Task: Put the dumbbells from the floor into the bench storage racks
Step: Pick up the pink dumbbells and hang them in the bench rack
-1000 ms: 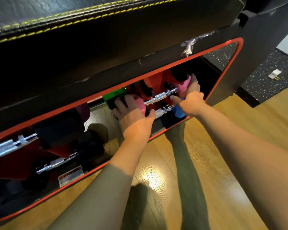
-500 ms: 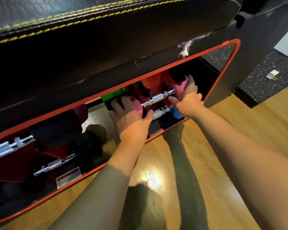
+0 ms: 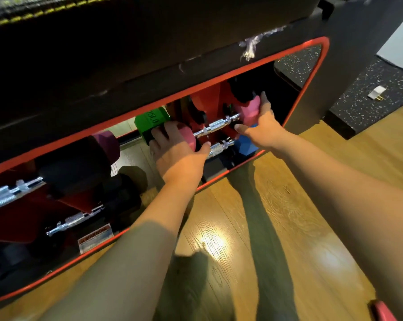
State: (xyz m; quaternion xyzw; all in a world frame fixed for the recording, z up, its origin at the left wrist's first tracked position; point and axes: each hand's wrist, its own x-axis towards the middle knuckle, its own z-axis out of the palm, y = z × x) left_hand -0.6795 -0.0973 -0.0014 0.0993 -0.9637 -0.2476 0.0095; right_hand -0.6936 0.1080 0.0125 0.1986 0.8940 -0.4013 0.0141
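Observation:
A pink dumbbell [image 3: 216,125] with a chrome handle lies across the red rack [image 3: 207,100] inside the bench's red-edged opening. My left hand [image 3: 179,154] is wrapped over its left pink head [image 3: 186,137]. My right hand [image 3: 263,126] cups its right pink head [image 3: 249,110]. Just below it a blue dumbbell [image 3: 244,144] rests in the rack, its chrome handle near my left thumb. A green dumbbell head [image 3: 153,123] sits behind my left hand.
Black and purple dumbbells [image 3: 80,163] fill the rack [image 3: 15,218] at the left. The padded black bench top [image 3: 126,31] hangs over everything. Wooden floor [image 3: 265,216] lies below, a speckled rubber mat [image 3: 367,93] at the right, a pink object [image 3: 381,311] at the bottom right corner.
Both hands stay on the pink dumbbell's heads and it has hardly shifted in the rack. The view has tilted slightly down and left.

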